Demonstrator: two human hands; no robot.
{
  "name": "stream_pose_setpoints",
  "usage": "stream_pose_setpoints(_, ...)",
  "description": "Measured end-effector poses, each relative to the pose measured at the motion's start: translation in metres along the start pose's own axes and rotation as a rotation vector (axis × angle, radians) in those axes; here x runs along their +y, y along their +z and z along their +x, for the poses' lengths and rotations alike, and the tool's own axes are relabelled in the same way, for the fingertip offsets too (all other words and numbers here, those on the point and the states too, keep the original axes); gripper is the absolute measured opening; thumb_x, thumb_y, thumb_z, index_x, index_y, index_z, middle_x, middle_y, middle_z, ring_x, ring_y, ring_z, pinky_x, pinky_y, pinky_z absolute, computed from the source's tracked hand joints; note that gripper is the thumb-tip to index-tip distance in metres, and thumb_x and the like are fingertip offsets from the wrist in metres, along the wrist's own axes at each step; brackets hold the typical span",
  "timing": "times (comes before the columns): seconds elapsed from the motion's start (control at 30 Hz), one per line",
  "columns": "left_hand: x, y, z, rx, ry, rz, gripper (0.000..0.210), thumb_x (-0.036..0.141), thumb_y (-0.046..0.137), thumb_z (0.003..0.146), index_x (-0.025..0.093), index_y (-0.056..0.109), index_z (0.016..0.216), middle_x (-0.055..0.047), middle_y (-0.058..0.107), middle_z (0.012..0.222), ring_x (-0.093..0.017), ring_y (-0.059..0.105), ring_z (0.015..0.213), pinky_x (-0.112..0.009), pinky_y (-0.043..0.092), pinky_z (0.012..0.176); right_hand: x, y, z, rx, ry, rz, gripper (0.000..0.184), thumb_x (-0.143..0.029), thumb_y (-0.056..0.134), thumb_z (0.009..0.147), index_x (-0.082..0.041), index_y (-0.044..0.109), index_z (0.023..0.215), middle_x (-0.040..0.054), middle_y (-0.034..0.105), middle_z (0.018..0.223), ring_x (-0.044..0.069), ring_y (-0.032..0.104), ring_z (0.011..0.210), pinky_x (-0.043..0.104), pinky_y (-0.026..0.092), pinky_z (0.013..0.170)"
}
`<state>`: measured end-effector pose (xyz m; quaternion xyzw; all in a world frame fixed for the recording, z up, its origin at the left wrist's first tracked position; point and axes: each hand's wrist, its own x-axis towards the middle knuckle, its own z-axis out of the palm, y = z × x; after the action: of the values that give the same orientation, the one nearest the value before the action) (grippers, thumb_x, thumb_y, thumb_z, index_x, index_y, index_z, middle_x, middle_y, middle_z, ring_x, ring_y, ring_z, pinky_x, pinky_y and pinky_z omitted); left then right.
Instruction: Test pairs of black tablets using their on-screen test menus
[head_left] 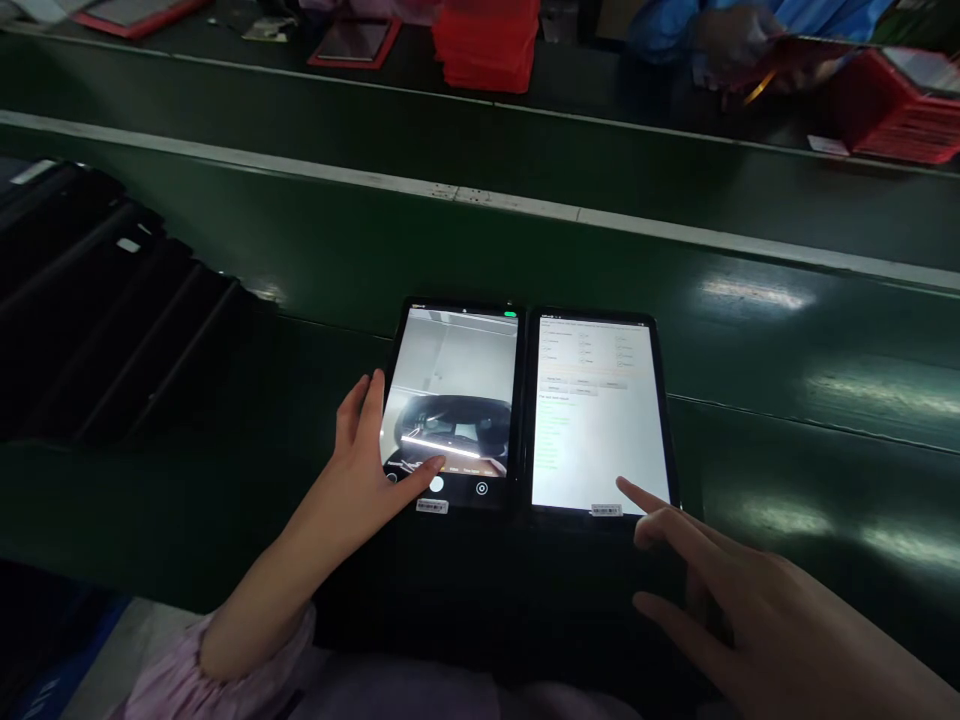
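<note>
Two tablets lie side by side on the dark green bench. The left tablet (457,370) shows a camera view with a round shutter button at the bottom. My left hand (367,470) rests on its left edge, thumb reaching over the lower screen near that button. The right tablet (600,420) shows a white page with faint text. My right hand (720,600) hovers at its lower right corner, index finger stretched out with the tip at the bottom of the screen. Neither hand holds anything.
A row of dark tablets or cases (97,290) leans at the left. Behind a white-striped green belt (525,205), a stack of red cases (487,45) stands, and another person's hands in blue sleeves (735,40) work with red items (900,110).
</note>
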<state>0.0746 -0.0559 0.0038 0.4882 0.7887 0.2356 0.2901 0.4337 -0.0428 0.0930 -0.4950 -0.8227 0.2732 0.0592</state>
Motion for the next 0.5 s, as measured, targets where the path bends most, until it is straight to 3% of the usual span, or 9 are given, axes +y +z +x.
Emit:
stream_pose_setpoints(0.17,0.010,-0.002,0.003,0.008,-0.027,-0.051,0.123,0.071,0.082,0.072,0.031,0.026,0.174,-0.017,0.014,0.182,-0.057,0.033,0.160,-0.063,0.064,0.097,0.001,-0.001,-0.003,0.008,-0.014,-0.014,0.063,-0.053,0.064,0.102,-0.036,0.055,0.162,0.0045,0.087,0.102,0.025,0.079,0.056,0.031,0.065,0.042)
stream_pose_setpoints(0.3,0.011,-0.014,0.006,-0.037,-0.077,-0.168,0.125,0.077,0.079,0.070,0.028,0.028,0.172,-0.017,0.018,0.182,-0.055,0.024,0.164,-0.072,0.044,0.121,0.001,-0.001,-0.004,0.023,-0.008,-0.012,0.066,-0.052,0.064,0.103,-0.037,0.050,0.166,0.0045,0.087,0.105,0.025,0.082,0.061,0.028,0.066,0.044)
stream_pose_setpoints(0.37,0.013,-0.022,0.010,-0.020,-0.122,-0.276,0.123,0.073,0.077,0.071,0.026,0.027,0.172,-0.016,0.020,0.183,-0.051,0.027,0.164,-0.069,0.034,0.128,0.001,-0.002,-0.003,0.047,-0.030,-0.004,0.065,-0.052,0.063,0.104,-0.037,0.049,0.166,0.0041,0.087,0.105,0.025,0.082,0.063,0.027,0.067,0.047)
stream_pose_setpoints(0.5,0.021,-0.030,0.020,0.075,-0.252,-0.441,0.108,0.051,0.075,0.075,0.021,0.034,0.170,-0.012,0.029,0.181,-0.042,0.033,0.164,-0.057,0.037,0.131,-0.001,-0.003,0.001,0.094,-0.072,0.002,0.063,-0.056,0.058,0.107,-0.042,0.044,0.168,0.0018,0.087,0.105,0.023,0.082,0.060,0.023,0.066,0.047)
